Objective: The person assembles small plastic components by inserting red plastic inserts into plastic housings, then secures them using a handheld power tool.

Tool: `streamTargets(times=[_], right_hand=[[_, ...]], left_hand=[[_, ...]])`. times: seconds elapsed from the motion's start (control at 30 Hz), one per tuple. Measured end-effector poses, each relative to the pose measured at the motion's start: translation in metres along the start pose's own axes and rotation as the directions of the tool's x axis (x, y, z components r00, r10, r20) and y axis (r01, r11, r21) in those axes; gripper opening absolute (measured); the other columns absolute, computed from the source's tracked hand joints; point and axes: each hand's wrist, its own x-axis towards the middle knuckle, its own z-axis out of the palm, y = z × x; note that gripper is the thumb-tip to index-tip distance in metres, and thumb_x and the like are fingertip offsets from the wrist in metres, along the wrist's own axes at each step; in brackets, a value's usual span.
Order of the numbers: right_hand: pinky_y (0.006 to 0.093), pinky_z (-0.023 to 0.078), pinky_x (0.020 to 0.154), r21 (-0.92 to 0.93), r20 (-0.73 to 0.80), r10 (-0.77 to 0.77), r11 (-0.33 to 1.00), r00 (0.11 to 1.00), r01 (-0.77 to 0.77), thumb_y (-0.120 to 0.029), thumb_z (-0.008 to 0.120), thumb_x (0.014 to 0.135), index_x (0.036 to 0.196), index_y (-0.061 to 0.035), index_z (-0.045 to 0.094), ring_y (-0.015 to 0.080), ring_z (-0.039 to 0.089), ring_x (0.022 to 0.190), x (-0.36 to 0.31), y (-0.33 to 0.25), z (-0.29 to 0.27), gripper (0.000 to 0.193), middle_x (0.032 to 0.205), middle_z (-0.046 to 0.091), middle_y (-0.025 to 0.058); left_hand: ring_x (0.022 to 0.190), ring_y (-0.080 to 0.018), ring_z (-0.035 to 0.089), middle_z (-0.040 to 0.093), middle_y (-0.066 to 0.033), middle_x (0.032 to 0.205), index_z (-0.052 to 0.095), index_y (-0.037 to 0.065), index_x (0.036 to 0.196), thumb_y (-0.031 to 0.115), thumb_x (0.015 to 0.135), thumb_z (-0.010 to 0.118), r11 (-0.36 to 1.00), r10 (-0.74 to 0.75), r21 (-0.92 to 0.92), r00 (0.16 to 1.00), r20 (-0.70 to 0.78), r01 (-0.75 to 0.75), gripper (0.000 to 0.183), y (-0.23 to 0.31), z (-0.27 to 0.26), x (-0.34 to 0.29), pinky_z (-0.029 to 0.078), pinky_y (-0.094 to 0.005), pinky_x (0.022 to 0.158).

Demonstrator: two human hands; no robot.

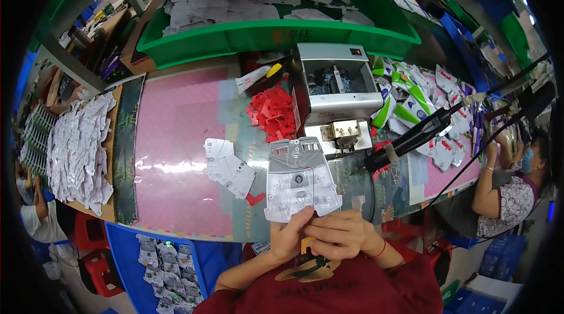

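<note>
A pale grey plastic housing (288,193) with a ribbed far end is held in front of my chest, over the table's near edge. My left hand (286,236) grips its near edge, thumb on top. Close beside it, my right hand (341,234) is closed at the same edge, fingertips pinched together; what they pinch is hidden. A thin dark wire runs down the housing's face. Just beyond the housing stands a grey metal screw feeder (346,102) with small screws in its tray. Two flat pale panels (229,170) lie to the left, beside a small red piece (255,199).
Red plastic parts (273,111) are heaped left of the feeder, near a white tube (251,80). A black electric screwdriver (408,140) hangs at the right, before green-and-white housings (405,93). A green bin (235,43) stands behind, stacked panels (82,149) left, a blue crate (126,264) below. A co-worker sits right.
</note>
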Motion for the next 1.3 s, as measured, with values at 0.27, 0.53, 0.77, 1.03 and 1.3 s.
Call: streamTargets(times=[0.27,0.53,0.77,1.03,1.3], right_hand=[[0.0226,0.049,0.055,0.003,-0.027,-0.039,0.999,0.999,0.039,-0.010,0.063,0.070,0.075,-0.0048,0.054,0.0174,0.059,0.067,-0.001,0.002,0.004,0.011,0.079,0.060,0.0081],[0.0275,0.053,0.058,0.063,-0.016,0.069,0.996,0.997,-0.068,-0.019,0.058,0.082,0.093,-0.0037,0.055,0.0221,0.062,0.073,-0.011,0.001,-0.021,0.019,0.090,0.062,0.0125],[0.0264,0.047,0.057,-0.217,-0.360,0.643,0.647,0.676,-0.731,0.002,0.056,0.076,0.084,0.0026,0.059,0.0207,0.060,0.066,-0.083,0.012,-0.072,0.009,0.085,0.060,0.0129],[0.0273,0.044,0.056,-0.272,-0.401,0.786,0.389,0.471,-0.880,0.003,0.062,0.070,0.084,-0.0005,0.060,0.0208,0.057,0.068,-0.133,0.043,-0.073,0.015,0.073,0.056,0.0100],[0.0308,0.045,0.056,-0.308,-0.440,0.690,0.484,0.574,-0.819,0.004,0.063,0.067,0.080,0.0003,0.061,0.0251,0.056,0.065,-0.080,0.013,-0.082,0.014,0.075,0.057,0.0114]], left_hand=[[0.084,-0.0125,0.053,0.054,-0.0042,0.095,0.046,0.001,0.107,0.001,0.079,0.055,0.992,0.047,0.120,0.998,-0.037,-0.042,0.029,-0.002,0.004,0.001,0.045,-0.0260,0.071],[0.092,-0.0288,0.058,0.055,-0.0130,0.106,0.040,0.000,0.118,0.013,0.078,0.048,0.996,-0.058,0.065,0.994,-0.098,0.064,0.043,0.003,-0.011,0.010,0.051,-0.0340,0.068],[0.091,-0.0262,0.059,0.056,-0.0100,0.104,0.041,0.004,0.119,0.010,0.078,0.047,0.996,0.030,0.093,0.991,-0.128,-0.018,0.042,0.004,-0.012,0.010,0.054,-0.0330,0.060],[0.092,-0.0278,0.058,0.055,-0.0119,0.106,0.038,0.002,0.120,0.008,0.077,0.047,0.994,0.025,0.104,0.994,-0.110,-0.014,0.045,-0.006,0.001,0.009,0.054,-0.0341,0.062],[0.093,-0.0276,0.057,0.053,-0.0152,0.105,0.040,-0.001,0.115,0.000,0.074,0.054,0.993,0.007,0.113,0.941,-0.339,0.033,0.044,-0.016,-0.003,0.005,0.050,-0.0349,0.071]])
